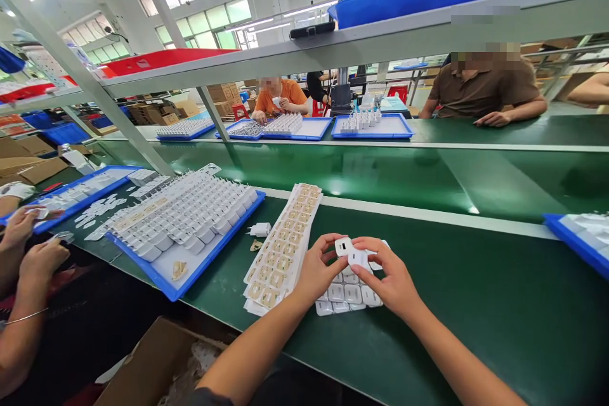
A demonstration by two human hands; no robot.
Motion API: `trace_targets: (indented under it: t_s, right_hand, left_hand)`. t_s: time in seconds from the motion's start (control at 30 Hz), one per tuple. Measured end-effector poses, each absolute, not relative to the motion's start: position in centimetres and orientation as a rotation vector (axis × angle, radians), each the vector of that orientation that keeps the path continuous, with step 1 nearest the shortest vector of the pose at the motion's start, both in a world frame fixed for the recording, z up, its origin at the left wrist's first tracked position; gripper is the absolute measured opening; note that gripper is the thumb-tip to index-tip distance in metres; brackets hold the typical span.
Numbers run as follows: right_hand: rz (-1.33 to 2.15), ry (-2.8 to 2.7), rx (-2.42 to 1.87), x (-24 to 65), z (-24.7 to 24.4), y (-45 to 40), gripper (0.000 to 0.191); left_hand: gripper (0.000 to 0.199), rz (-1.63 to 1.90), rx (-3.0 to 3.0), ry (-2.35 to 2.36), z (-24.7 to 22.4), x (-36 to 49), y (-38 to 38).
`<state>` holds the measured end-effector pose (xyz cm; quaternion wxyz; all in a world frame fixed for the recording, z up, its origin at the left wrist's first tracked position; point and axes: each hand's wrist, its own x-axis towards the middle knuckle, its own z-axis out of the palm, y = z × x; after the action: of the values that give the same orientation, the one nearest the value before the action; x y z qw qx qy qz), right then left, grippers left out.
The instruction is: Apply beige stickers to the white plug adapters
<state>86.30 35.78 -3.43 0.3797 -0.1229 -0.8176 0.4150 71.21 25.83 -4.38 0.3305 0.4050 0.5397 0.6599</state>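
Both hands raised over the green worktop [466,292]. Left hand [324,266]: grip narrow, fingertips around a white charger [343,247], slotted end facing the wearer. Right hand [389,274]: grip likewise closed about a second white charger [358,258], just beside the first; whether the two touch, cannot tell. Beneath: a block of white chargers [353,294] in rows, ends up, partly hidden by the fingers. Just left of it, overlapping label sheets [284,244] with tan patches; beyond these, a lone charger [260,229] on its side, prongs leftward, near a tan scrap [255,245]. Further left, a blue-rimmed tray [222,250] crowded with chargers, prongs up. At far left, a co-worker's hands [45,260] hold small pieces.
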Motion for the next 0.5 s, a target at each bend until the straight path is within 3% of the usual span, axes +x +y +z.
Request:
trace_targets:
  t_s: [0.5]
  right_hand:
    - [1.048,-2.073,-0.218,86.4,-2.3,35.9,0.03]
  left_hand:
    - [0.043,1.604,1.385,1.603,-4.1,71.3,24.5]
